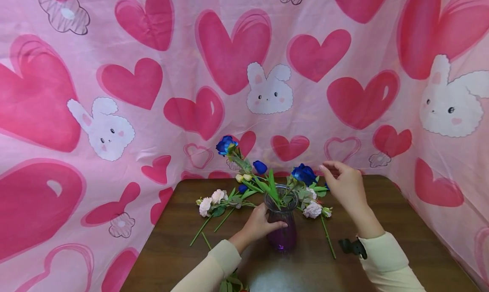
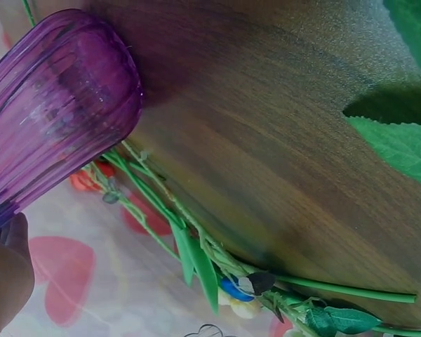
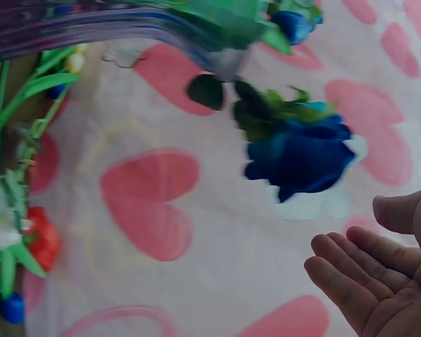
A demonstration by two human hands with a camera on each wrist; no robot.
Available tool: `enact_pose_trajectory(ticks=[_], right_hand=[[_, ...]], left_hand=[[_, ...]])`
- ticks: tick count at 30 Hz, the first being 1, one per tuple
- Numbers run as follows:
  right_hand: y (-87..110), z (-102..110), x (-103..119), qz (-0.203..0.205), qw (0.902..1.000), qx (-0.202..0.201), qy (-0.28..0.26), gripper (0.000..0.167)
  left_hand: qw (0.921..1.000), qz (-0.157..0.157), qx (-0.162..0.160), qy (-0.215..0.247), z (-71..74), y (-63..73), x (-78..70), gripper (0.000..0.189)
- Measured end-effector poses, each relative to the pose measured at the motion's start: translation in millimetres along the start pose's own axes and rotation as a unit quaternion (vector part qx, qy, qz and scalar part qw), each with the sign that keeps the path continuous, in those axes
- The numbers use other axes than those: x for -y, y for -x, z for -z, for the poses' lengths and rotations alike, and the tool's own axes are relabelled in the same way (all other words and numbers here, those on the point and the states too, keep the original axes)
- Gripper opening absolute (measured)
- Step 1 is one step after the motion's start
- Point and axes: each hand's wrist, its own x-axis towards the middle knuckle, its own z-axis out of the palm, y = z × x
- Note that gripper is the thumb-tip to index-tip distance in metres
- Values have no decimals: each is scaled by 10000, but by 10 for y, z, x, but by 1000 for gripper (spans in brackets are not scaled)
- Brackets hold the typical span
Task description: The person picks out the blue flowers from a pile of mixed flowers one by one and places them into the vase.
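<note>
A purple glass vase (image 1: 282, 230) stands on the table, with green leaves and stems in its mouth. My left hand (image 1: 260, 224) grips its side, the thumb across the front and the fingers partly hidden behind. In the left wrist view the ribbed vase (image 2: 70, 98) fills the upper left corner. A blue rose (image 1: 303, 174) leans out over the vase's right rim. Just right of that bloom is my right hand (image 1: 345, 185). The right wrist view has the hand (image 3: 379, 274) with palm and loosely extended fingers showing, apart from the blue rose (image 3: 302, 158).
Pale pink flowers (image 1: 212, 202) lie on the wooden table (image 1: 382, 241) left of the vase, more (image 1: 312, 209) to its right. Another blue rose (image 1: 226, 145) and a blue tulip (image 1: 260, 167) show behind on the left. A heart-patterned cloth (image 1: 229, 54) hangs behind the table.
</note>
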Motion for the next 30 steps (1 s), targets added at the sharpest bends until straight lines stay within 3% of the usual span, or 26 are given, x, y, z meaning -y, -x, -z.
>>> enact_pose_trajectory(ticks=[6,16,30], right_hand=[[136,-130,-195,-319,9988,349,143,25],[401,-349,-358,-879,9854,1449,-158,28],[657,-665,-420,-1026,9670,2177,-831,34]], left_hand=[[10000,56,36,15,0,0,-18,69],[9999,157,6,-26,-1,9,-25,69],[9999,48,-47,-83,-17,15,-5,73]])
